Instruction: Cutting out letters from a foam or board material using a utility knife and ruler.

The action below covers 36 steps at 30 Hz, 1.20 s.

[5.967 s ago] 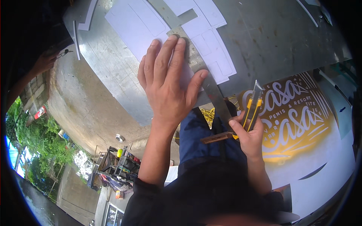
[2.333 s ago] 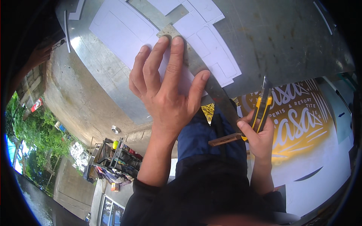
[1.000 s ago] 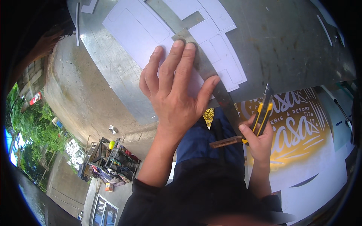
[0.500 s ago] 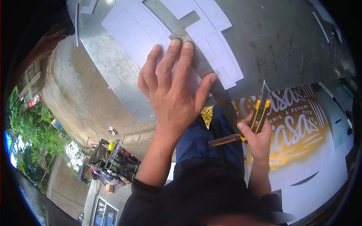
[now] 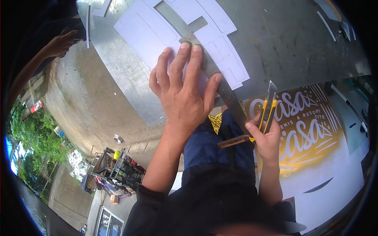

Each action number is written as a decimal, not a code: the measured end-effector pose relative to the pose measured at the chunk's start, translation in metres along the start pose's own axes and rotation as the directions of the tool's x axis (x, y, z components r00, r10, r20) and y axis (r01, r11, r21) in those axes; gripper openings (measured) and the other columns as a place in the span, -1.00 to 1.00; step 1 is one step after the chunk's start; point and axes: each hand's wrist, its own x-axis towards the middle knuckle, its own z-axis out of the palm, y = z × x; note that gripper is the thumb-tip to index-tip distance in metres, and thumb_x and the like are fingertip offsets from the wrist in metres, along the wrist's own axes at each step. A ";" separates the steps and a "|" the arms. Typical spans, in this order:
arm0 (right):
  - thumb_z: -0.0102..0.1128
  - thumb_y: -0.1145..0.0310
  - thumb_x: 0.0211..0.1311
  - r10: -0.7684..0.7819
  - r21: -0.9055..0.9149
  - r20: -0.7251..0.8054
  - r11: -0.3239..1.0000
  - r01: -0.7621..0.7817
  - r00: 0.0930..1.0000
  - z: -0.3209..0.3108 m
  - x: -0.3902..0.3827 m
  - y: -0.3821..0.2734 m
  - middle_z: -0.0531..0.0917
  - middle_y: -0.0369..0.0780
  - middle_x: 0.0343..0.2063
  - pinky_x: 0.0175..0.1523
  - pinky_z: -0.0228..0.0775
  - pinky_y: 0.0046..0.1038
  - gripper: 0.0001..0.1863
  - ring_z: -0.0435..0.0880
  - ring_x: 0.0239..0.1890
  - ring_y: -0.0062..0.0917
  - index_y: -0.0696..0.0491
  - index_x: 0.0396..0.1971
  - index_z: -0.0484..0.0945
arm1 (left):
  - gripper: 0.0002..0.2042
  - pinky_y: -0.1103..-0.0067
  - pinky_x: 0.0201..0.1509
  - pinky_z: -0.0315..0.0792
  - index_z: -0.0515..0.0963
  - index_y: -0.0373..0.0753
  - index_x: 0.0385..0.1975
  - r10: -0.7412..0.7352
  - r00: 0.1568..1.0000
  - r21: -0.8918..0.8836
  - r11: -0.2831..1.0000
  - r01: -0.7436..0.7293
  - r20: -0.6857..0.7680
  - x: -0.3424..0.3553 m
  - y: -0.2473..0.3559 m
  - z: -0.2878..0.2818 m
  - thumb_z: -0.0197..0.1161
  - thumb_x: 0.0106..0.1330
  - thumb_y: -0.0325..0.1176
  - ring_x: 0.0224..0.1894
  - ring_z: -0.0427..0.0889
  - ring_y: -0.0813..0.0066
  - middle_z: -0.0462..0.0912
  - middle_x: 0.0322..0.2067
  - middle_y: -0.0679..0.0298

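My left hand (image 5: 183,90) lies with fingers spread over a white sheet (image 5: 145,27) marked with outlines and cut-out openings. Its fingertips and thumb press along the blade of a worn metal try square (image 5: 228,92), which slants across the sheet and past the table edge toward me. My right hand (image 5: 268,139) is closed around a yellow and black utility knife (image 5: 268,112), its blade extended and pointing away from me. The thumb of that hand also rests by the square's brown stock (image 5: 234,141), just off the table.
The grey metal table (image 5: 283,51) carries thin white offcuts (image 5: 326,25). Below its edge at right is a brown and yellow lettered panel (image 5: 311,129). Another person's hand (image 5: 61,43) shows at far left. A cluttered rack (image 5: 118,167) stands on the concrete floor at lower left.
The view has shifted slightly, with sheet and square keeping nearly the same relation. The knife in my right hand appears a little further left. The other person's hand shows more at left.
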 end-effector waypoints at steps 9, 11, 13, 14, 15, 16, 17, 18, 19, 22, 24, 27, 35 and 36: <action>0.26 0.40 0.42 -0.066 -0.048 -0.067 0.997 0.063 0.996 -0.002 -0.002 -0.002 0.63 -0.32 -0.41 -0.19 0.42 -0.59 -0.85 0.53 -0.37 -0.72 0.16 -0.20 0.55 | -0.37 -0.11 0.56 -0.33 0.43 -0.09 0.36 -0.040 0.996 -0.052 0.998 0.045 0.083 -0.002 -0.001 0.001 0.31 0.37 0.09 0.55 0.12 -0.04 0.42 0.32 0.19; 0.11 0.34 0.54 -0.135 -0.040 -0.147 0.991 0.130 0.980 -0.004 -0.007 -0.008 0.63 -0.26 -0.39 -0.13 0.45 -0.52 -0.78 0.57 -0.34 -0.64 0.21 -0.09 0.51 | -0.37 -0.13 0.56 -0.31 0.43 -0.10 0.36 -0.038 0.995 -0.041 0.998 0.042 0.095 -0.002 0.000 -0.002 0.31 0.38 0.09 0.54 0.15 -0.05 0.41 0.33 0.17; 0.09 0.34 0.55 -0.178 -0.115 -0.150 0.980 0.161 0.973 -0.013 -0.014 -0.023 0.66 -0.24 -0.34 -0.10 0.46 -0.51 -0.78 0.61 -0.28 -0.62 0.21 -0.07 0.50 | -0.37 -0.13 0.56 -0.32 0.42 -0.09 0.36 -0.032 0.995 -0.049 0.998 0.037 0.094 0.000 0.000 -0.002 0.31 0.38 0.09 0.54 0.14 -0.05 0.40 0.33 0.17; 0.08 0.34 0.56 -0.228 -0.189 -0.144 0.961 0.199 0.963 -0.016 -0.016 -0.029 0.69 -0.23 -0.30 -0.08 0.47 -0.50 -0.78 0.65 -0.23 -0.60 0.20 -0.05 0.49 | -0.37 -0.13 0.56 -0.34 0.42 -0.09 0.37 -0.027 0.996 -0.055 0.998 0.031 0.083 0.001 -0.001 0.000 0.31 0.38 0.09 0.55 0.12 -0.04 0.40 0.33 0.17; 0.11 0.37 0.52 -0.197 -0.245 -0.135 0.956 0.160 0.971 -0.019 -0.020 -0.033 0.71 -0.13 -0.20 -0.03 0.48 -0.44 -0.76 0.72 -0.17 -0.43 0.22 0.00 0.47 | -0.37 -0.13 0.56 -0.34 0.42 -0.09 0.37 -0.024 0.996 -0.059 0.998 0.029 0.090 0.000 -0.002 0.000 0.31 0.38 0.09 0.55 0.12 -0.04 0.40 0.33 0.17; 0.11 0.37 0.52 -0.192 -0.241 -0.145 0.958 0.153 0.971 -0.015 -0.020 -0.041 0.71 -0.13 -0.20 -0.03 0.48 -0.44 -0.76 0.72 -0.17 -0.43 0.22 0.00 0.47 | -0.36 -0.12 0.56 -0.35 0.41 -0.08 0.37 -0.026 0.995 -0.059 0.998 0.032 0.093 0.000 -0.001 0.001 0.30 0.38 0.09 0.56 0.11 -0.04 0.39 0.33 0.17; 0.14 0.38 0.49 -0.288 -0.432 -0.071 0.872 0.231 0.955 -0.006 -0.019 -0.052 0.69 -0.10 -0.19 -0.04 0.49 -0.40 -0.74 0.72 -0.19 -0.34 0.23 0.01 0.47 | -0.36 -0.12 0.56 -0.36 0.40 -0.08 0.38 -0.033 0.995 -0.055 0.998 0.038 0.094 -0.001 -0.002 0.000 0.30 0.38 0.09 0.56 0.10 -0.03 0.39 0.33 0.17; 0.17 0.40 0.45 -0.364 -0.597 0.021 0.743 0.304 0.931 0.002 -0.017 -0.062 0.67 -0.06 -0.19 -0.05 0.50 -0.36 -0.72 0.72 -0.21 -0.25 0.24 0.03 0.46 | -0.36 -0.12 0.56 -0.36 0.40 -0.08 0.38 -0.029 0.995 -0.054 0.998 0.034 0.101 -0.001 -0.002 0.001 0.30 0.38 0.09 0.56 0.10 -0.03 0.39 0.33 0.17; 0.23 0.46 0.38 -0.385 -0.575 0.095 0.731 0.366 0.918 0.010 -0.013 -0.070 0.64 0.01 -0.16 -0.06 0.51 -0.28 -0.68 0.70 -0.20 -0.09 0.25 0.04 0.46 | -0.37 -0.15 0.56 -0.37 0.44 -0.11 0.35 -0.035 0.994 -0.062 0.997 0.041 0.099 -0.003 -0.002 0.002 0.31 0.37 0.08 0.57 0.08 -0.03 0.39 0.34 0.19; 0.33 0.53 0.28 -0.454 -0.488 0.182 0.729 0.481 0.872 0.034 0.001 -0.073 0.66 -0.02 -0.16 -0.12 0.55 -0.34 -0.66 0.72 -0.20 -0.20 0.23 0.01 0.48 | -0.37 -0.17 0.55 -0.40 0.47 -0.15 0.32 -0.036 0.995 -0.067 0.997 0.043 0.098 -0.002 -0.004 0.000 0.32 0.35 0.08 0.57 0.05 -0.03 0.39 0.35 0.21; 0.38 0.51 0.27 -0.466 -0.306 0.139 0.819 0.485 0.874 0.054 0.009 -0.068 0.67 -0.06 -0.17 -0.14 0.55 -0.39 -0.66 0.74 -0.23 -0.31 0.22 -0.02 0.49 | -0.37 -0.17 0.55 -0.41 0.47 -0.15 0.33 -0.030 0.995 -0.070 0.997 0.037 0.098 -0.003 -0.004 0.002 0.32 0.35 0.08 0.58 0.05 -0.03 0.39 0.35 0.22; 0.35 0.40 0.35 -0.443 -0.209 0.100 0.866 0.454 0.891 0.070 0.012 -0.070 0.66 -0.14 -0.33 -0.23 0.51 -0.43 -0.71 0.70 -0.37 -0.42 0.19 -0.07 0.49 | -0.38 -0.15 0.56 -0.44 0.46 -0.14 0.34 -0.034 0.993 -0.089 0.995 0.045 0.112 -0.003 -0.002 -0.001 0.30 0.37 0.07 0.58 0.04 -0.03 0.38 0.36 0.23; 0.28 0.31 0.43 -0.489 -0.307 0.097 0.814 0.494 0.867 0.080 0.020 -0.072 0.66 -0.11 -0.39 -0.25 0.51 -0.38 -0.71 0.70 -0.40 -0.37 0.21 -0.06 0.48 | -0.42 -0.15 0.56 -0.46 0.43 -0.14 0.38 -0.031 0.989 -0.051 0.998 0.039 0.142 -0.003 -0.002 -0.002 0.22 0.41 -0.04 0.58 0.04 -0.03 0.38 0.38 0.23; 0.28 0.31 0.43 -0.491 -0.309 0.096 0.812 0.495 0.866 0.080 0.020 -0.072 0.66 -0.11 -0.39 -0.25 0.51 -0.38 -0.71 0.70 -0.40 -0.37 0.21 -0.06 0.48 | -0.42 -0.15 0.56 -0.46 0.43 -0.14 0.38 -0.031 0.990 -0.054 0.998 0.038 0.140 -0.003 -0.001 -0.003 0.22 0.41 -0.04 0.58 0.04 -0.03 0.38 0.38 0.23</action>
